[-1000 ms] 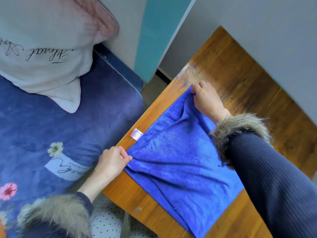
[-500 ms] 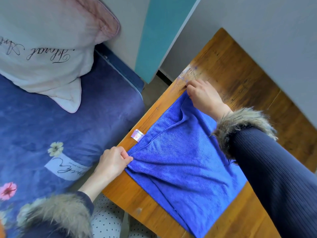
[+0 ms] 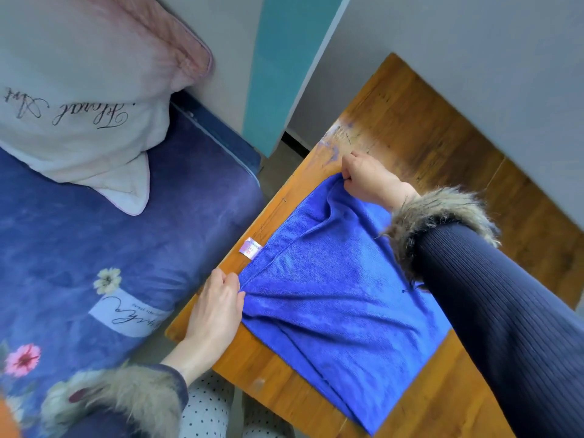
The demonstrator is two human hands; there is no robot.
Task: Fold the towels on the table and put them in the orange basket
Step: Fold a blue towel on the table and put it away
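A blue towel (image 3: 331,295) lies folded on the wooden table (image 3: 426,147), with a small white label (image 3: 250,248) at its left edge. My left hand (image 3: 216,308) pinches the towel's near left corner at the table's edge. My right hand (image 3: 369,180) grips the far corner, fingers curled round the cloth, and holds it slightly bunched. My right sleeve covers part of the towel's right side. A bit of orange (image 3: 8,418) shows at the bottom left corner; I cannot tell whether it is the basket.
A bed with a blue flowered cover (image 3: 94,248) and a white and pink pillow (image 3: 79,90) lies left of the table. A grey wall (image 3: 474,58) runs along the table's far side. A narrow gap of floor (image 3: 278,172) separates bed and table.
My right hand has drawn the far corner back toward the towel's middle, and the cloth has bunched there. My left hand has kept its hold on the near corner.
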